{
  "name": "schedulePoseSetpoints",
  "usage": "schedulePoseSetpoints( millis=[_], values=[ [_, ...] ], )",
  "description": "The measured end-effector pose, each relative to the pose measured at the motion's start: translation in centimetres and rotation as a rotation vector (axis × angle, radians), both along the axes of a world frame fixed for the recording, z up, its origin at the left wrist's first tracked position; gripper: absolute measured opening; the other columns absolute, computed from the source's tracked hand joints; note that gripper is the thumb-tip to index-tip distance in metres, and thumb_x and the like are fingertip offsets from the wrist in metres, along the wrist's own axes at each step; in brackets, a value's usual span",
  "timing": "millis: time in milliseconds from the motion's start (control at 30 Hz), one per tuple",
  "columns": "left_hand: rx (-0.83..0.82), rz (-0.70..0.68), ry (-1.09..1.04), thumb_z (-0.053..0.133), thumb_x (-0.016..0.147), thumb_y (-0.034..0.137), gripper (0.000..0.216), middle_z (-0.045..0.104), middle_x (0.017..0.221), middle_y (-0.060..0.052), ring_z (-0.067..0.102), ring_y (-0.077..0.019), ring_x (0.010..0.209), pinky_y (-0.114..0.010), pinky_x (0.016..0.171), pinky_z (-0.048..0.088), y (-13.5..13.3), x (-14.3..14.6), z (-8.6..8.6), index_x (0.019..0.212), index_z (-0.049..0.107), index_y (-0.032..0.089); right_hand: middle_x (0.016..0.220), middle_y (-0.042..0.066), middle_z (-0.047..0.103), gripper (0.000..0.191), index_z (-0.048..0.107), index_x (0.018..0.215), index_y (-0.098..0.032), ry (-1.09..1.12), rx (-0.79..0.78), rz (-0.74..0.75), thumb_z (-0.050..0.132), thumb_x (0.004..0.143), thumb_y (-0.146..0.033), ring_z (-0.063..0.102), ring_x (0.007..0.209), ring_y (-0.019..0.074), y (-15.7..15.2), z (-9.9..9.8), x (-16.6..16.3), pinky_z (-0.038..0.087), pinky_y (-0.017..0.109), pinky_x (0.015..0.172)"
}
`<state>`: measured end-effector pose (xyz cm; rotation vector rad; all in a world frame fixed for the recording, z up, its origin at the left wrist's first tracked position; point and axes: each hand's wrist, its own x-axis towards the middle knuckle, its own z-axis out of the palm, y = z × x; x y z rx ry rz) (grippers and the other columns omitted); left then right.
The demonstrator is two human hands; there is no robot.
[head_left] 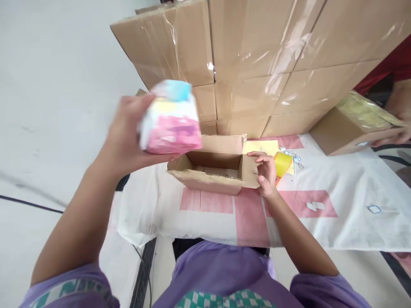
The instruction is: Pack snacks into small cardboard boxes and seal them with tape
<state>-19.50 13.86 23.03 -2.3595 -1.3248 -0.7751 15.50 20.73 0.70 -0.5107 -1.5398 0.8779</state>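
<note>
My left hand [126,130] is raised above the table and grips a soft packet [170,117] printed in pink, white, yellow and light blue; the packet is blurred by motion. Just right of and below it stands a small open cardboard box [212,169] on the cloth. My right hand [266,171] rests on the box's right flap, fingers curled against the cardboard. A roll of yellow tape [283,164] lies right behind that hand.
A wall of large taped cardboard cartons [257,64] rises behind the box. The table is covered by a white and pink cloth [337,196]. At the far right another person's hand [398,111] holds a brown carton [349,126]. A yellow sheet [261,146] lies beside the tape.
</note>
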Motion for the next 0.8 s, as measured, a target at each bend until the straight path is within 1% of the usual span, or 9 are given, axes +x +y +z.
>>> schedulePoseSetpoints(
  millis=[67, 133, 200, 267, 367, 500, 633, 700, 800],
  values=[
    [-0.125, -0.081, 0.231, 0.079, 0.08, 0.058, 0.097, 0.051, 0.138, -0.015, 0.052, -0.0326, 0.127, -0.047, 0.106, 0.046, 2.3, 3.1, 0.0, 0.157, 0.034, 0.019, 0.125, 0.012, 0.061, 0.046, 0.049, 0.113, -0.03, 0.008, 0.008, 0.008, 0.06, 0.086, -0.065, 0.056, 0.123, 0.0359, 0.0, -0.1, -0.1, 0.044, 0.055, 0.101],
    [-0.292, -0.141, 0.416, 0.074, 0.087, 0.05, 0.084, 0.054, 0.136, -0.014, 0.054, -0.0325, 0.123, -0.044, 0.1, 0.047, 3.7, 5.7, -1.0, 0.157, 0.037, 0.023, 0.126, 0.012, 0.06, 0.044, 0.049, 0.114, -0.03, 0.014, 0.016, 0.011, 0.06, 0.088, -0.064, 0.056, 0.124, 0.0359, 0.0, -0.1, 0.0, 0.044, 0.056, 0.102],
    [-0.465, -0.201, 0.498, 0.07, 0.088, 0.051, 0.081, 0.056, 0.135, -0.013, 0.057, -0.0325, 0.119, -0.041, 0.097, 0.046, 4.3, 7.5, -2.6, 0.158, 0.037, 0.029, 0.128, 0.013, 0.061, 0.043, 0.048, 0.116, -0.03, -0.003, 0.023, 0.03, 0.059, 0.09, -0.062, 0.056, 0.125, 0.0359, -0.1, 0.0, 0.1, 0.044, 0.056, 0.103],
    [-0.601, -0.248, 0.491, 0.07, 0.086, 0.055, 0.085, 0.057, 0.136, -0.012, 0.057, -0.0316, 0.118, -0.038, 0.095, 0.045, 4.2, 8.7, -4.4, 0.16, 0.034, 0.032, 0.13, 0.014, 0.061, 0.042, 0.048, 0.116, -0.03, -0.051, 0.035, 0.044, 0.058, 0.091, -0.062, 0.056, 0.127, 0.0361, -0.2, 0.2, 0.3, 0.046, 0.056, 0.103],
    [-0.683, -0.239, 0.47, 0.073, 0.086, 0.049, 0.089, 0.055, 0.139, -0.012, 0.055, -0.0312, 0.121, -0.038, 0.096, 0.043, 3.9, 9.5, -6.8, 0.162, 0.029, 0.032, 0.131, 0.015, 0.061, 0.039, 0.047, 0.115, -0.029, -0.108, 0.011, 0.023, 0.058, 0.092, -0.059, 0.058, 0.125, 0.0348, -0.4, 0.5, 0.5, 0.051, 0.052, 0.095],
    [-0.706, -0.157, 0.504, 0.07, 0.09, 0.033, 0.077, 0.052, 0.14, -0.014, 0.05, -0.0322, 0.125, -0.04, 0.095, 0.045, 3.5, 9.7, -8.6, 0.158, 0.035, 0.031, 0.134, 0.014, 0.059, 0.034, 0.05, 0.116, -0.028, -0.149, -0.085, 0.033, 0.06, 0.094, -0.052, 0.06, 0.119, 0.0307, -0.5, 1.1, 0.6, 0.054, 0.04, 0.08],
    [-0.767, -0.167, 0.445, 0.064, 0.092, 0.025, 0.063, 0.051, 0.144, -0.015, 0.043, -0.0305, 0.135, -0.036, 0.096, 0.048, 3.1, 9.5, -9.3, 0.152, 0.044, 0.022, 0.132, 0.014, 0.059, 0.032, 0.053, 0.115, -0.027, -0.188, -0.08, 0.038, 0.059, 0.095, -0.051, 0.059, 0.117, 0.0296, -0.5, 1.5, 0.7, 0.053, 0.038, 0.077],
    [-0.826, -0.167, 0.447, 0.062, 0.093, 0.025, 0.058, 0.054, 0.143, -0.013, 0.048, -0.0292, 0.133, -0.035, 0.095, 0.049, 3.1, 9.4, -9.3, 0.149, 0.049, 0.022, 0.131, 0.014, 0.059, 0.032, 0.054, 0.115, -0.027, -0.201, -0.062, 0.039, 0.059, 0.095, -0.051, 0.059, 0.115, 0.03, -0.5, 1.7, 0.7, 0.052, 0.038, 0.076],
    [-0.944, -0.163, 0.429, 0.06, 0.096, 0.032, 0.047, 0.062, 0.137, -0.01, 0.061, -0.027, 0.12, -0.033, 0.091, 0.051, 3.5, 8.7, -8.6, 0.143, 0.057, 0.024, 0.13, 0.014, 0.058, 0.032, 0.056, 0.114, -0.027, -0.21, -0.031, 0.036, 0.059, 0.094, -0.051, 0.059, 0.114, 0.0304, -0.7, 1.9, 0.7, 0.051, 0.039, 0.075]
  ],
)
